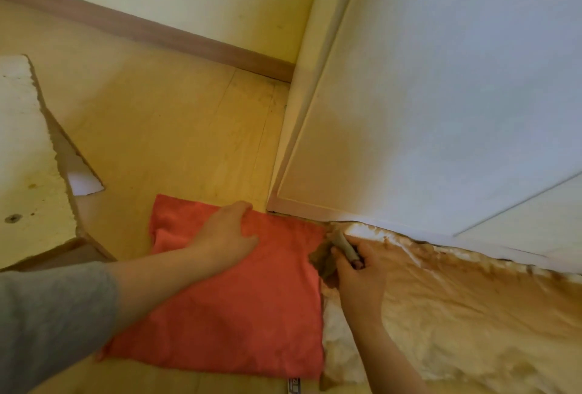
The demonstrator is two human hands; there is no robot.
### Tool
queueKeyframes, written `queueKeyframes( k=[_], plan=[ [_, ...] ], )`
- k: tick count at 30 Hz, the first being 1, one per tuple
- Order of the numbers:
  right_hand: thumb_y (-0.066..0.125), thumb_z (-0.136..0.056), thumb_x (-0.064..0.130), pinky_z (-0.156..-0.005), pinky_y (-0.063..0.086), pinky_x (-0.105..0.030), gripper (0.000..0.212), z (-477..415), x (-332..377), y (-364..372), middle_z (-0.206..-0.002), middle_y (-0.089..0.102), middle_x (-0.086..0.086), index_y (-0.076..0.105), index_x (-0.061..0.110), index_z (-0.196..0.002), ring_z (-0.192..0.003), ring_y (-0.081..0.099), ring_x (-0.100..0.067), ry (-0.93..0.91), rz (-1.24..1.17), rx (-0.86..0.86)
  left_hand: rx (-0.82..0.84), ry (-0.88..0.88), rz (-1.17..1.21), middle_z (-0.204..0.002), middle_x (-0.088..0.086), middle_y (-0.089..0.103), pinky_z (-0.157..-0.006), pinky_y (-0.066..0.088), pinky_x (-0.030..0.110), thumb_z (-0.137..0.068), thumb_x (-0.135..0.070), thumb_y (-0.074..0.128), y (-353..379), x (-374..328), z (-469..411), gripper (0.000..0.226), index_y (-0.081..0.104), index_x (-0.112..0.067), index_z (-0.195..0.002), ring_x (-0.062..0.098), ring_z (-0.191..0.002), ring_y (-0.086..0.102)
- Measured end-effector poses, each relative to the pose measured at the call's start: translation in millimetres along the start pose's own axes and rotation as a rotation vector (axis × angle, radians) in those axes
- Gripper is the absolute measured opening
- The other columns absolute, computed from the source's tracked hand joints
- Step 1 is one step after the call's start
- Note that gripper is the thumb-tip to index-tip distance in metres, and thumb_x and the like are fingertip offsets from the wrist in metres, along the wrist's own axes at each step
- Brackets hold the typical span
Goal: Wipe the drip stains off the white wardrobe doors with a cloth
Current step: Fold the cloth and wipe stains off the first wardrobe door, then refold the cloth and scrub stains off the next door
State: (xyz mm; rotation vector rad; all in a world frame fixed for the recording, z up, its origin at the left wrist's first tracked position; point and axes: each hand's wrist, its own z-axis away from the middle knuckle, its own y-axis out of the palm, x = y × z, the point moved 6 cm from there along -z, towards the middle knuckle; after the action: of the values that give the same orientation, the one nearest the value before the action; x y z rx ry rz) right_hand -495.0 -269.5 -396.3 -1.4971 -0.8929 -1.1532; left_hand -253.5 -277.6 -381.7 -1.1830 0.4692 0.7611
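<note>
A red-orange cloth (226, 308) lies spread flat on the yellow floor in front of the white wardrobe door (441, 94). My left hand (226, 233) rests on the cloth's upper part, fingers bent onto the fabric near its top edge. My right hand (356, 271) grips a small brownish roll or wad (345, 244) at the foot of the wardrobe, beside the cloth's right edge. No drip stains are plain on the door from this angle.
A crumpled white sheet soaked brown (456, 305) covers the floor along the wardrobe's base to the right. A ragged, stained white board (28, 157) lies at the left. A brown skirting board (151, 31) runs along the far wall.
</note>
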Motion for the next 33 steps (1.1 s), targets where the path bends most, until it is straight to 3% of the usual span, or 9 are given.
queueKeyframes(
  k=[4, 8, 14, 16, 18, 20, 23, 26, 33],
  plan=[
    [0.059, -0.091, -0.007, -0.044, 0.045, -0.035, 0.017, 5.0, 7.8, -45.9, -0.063, 0.062, -0.026, 0.069, 0.006, -0.088, -0.048, 0.056, -0.036, 0.079, -0.067, -0.009, 0.074, 0.058, -0.003, -0.135, 0.003, 0.057, -0.09, 0.038, 0.017, -0.088, -0.016, 0.066, 12.5, -45.4, -4.6, 0.051, 0.051, -0.014, -0.137, 0.019, -0.121, 0.055],
    [0.058, -0.092, -0.006, -0.053, 0.056, -0.053, 0.015, -7.0, 20.3, -82.7, -0.069, 0.066, -0.02, 0.067, 0.004, -0.085, -0.063, 0.065, -0.042, 0.05, -0.033, 0.011, 0.094, 0.083, 0.019, -0.134, 0.005, 0.058, -0.094, 0.042, 0.022, -0.088, -0.021, 0.069, 21.4, -86.0, -14.2, 0.054, 0.05, -0.013, -0.138, 0.021, -0.117, 0.058],
    [0.053, -0.089, -0.018, -0.048, 0.047, -0.017, 0.025, -26.2, 35.8, -127.6, -0.062, 0.067, 0.001, 0.067, 0.001, -0.081, -0.053, 0.06, -0.005, 0.149, -0.062, -0.048, 0.202, 0.106, -0.007, -0.119, -0.001, 0.06, -0.071, 0.037, 0.004, -0.089, -0.015, 0.068, 48.7, -127.4, -18.6, 0.044, 0.056, -0.013, -0.131, 0.007, -0.1, 0.054],
    [0.058, -0.088, -0.014, -0.053, 0.047, -0.016, 0.023, -32.9, 42.9, -143.4, -0.067, 0.068, -0.002, 0.07, 0.005, -0.082, -0.059, 0.06, -0.003, 0.208, -0.045, -0.1, 0.236, 0.09, -0.02, -0.117, -0.002, 0.06, -0.072, 0.036, 0.003, -0.089, -0.014, 0.067, 44.8, -144.8, -16.7, 0.039, 0.059, -0.014, -0.127, 0.006, -0.099, 0.054],
    [0.062, -0.088, -0.008, -0.061, 0.048, -0.025, 0.023, -35.0, 60.2, -157.9, -0.073, 0.067, -0.01, 0.072, 0.011, -0.081, -0.066, 0.061, -0.012, 0.254, -0.025, -0.122, 0.287, 0.058, -0.016, -0.116, -0.004, 0.059, -0.081, 0.038, 0.012, -0.089, -0.014, 0.067, 34.9, -168.9, -7.1, 0.038, 0.058, -0.015, -0.126, 0.006, -0.102, 0.055],
    [0.065, -0.088, -0.002, -0.066, 0.049, -0.03, 0.023, -38.9, 93.3, -180.0, -0.077, 0.07, -0.005, 0.073, 0.019, -0.083, -0.073, 0.064, -0.017, 0.313, -0.02, -0.151, 0.303, 0.033, -0.003, -0.112, -0.007, 0.06, -0.084, 0.039, 0.016, -0.089, -0.015, 0.067, 15.0, -208.7, 1.9, 0.032, 0.059, -0.018, -0.12, 0.008, -0.106, 0.057],
    [0.067, -0.087, -0.001, -0.058, 0.046, -0.015, 0.027, -45.8, 147.2, -207.5, -0.072, 0.069, 0.009, 0.071, 0.025, -0.082, -0.068, 0.061, -0.009, 0.359, 0.005, -0.16, 0.3, 0.012, 0.05, -0.105, -0.014, 0.059, -0.07, 0.037, 0.005, -0.091, -0.016, 0.065, -15.8, -269.0, 15.9, 0.023, 0.056, -0.024, -0.11, 0.003, -0.1, 0.059],
    [0.066, -0.088, -0.001, -0.055, 0.044, -0.013, 0.024, -50.1, 204.2, -236.7, -0.068, 0.068, 0.011, 0.071, 0.022, -0.084, -0.063, 0.059, -0.004, 0.376, 0.017, -0.17, 0.343, 0.01, 0.064, -0.1, -0.017, 0.058, -0.062, 0.036, -0.002, -0.093, -0.015, 0.062, -37.5, -324.3, 37.3, 0.021, 0.054, -0.025, -0.109, -0.007, -0.087, 0.052],
    [0.067, -0.086, 0.001, -0.065, 0.049, -0.039, 0.023, -36.9, 352.3, -317.2, -0.074, 0.07, -0.004, 0.072, 0.022, -0.085, -0.077, 0.064, -0.031, 0.41, 0.027, -0.218, 0.395, 0.036, 0.046, -0.097, -0.015, 0.06, -0.064, 0.037, -0.001, -0.092, -0.013, 0.062, -107.8, -453.4, 110.7, 0.019, 0.056, -0.024, -0.106, -0.004, -0.089, 0.056]
  ],
)
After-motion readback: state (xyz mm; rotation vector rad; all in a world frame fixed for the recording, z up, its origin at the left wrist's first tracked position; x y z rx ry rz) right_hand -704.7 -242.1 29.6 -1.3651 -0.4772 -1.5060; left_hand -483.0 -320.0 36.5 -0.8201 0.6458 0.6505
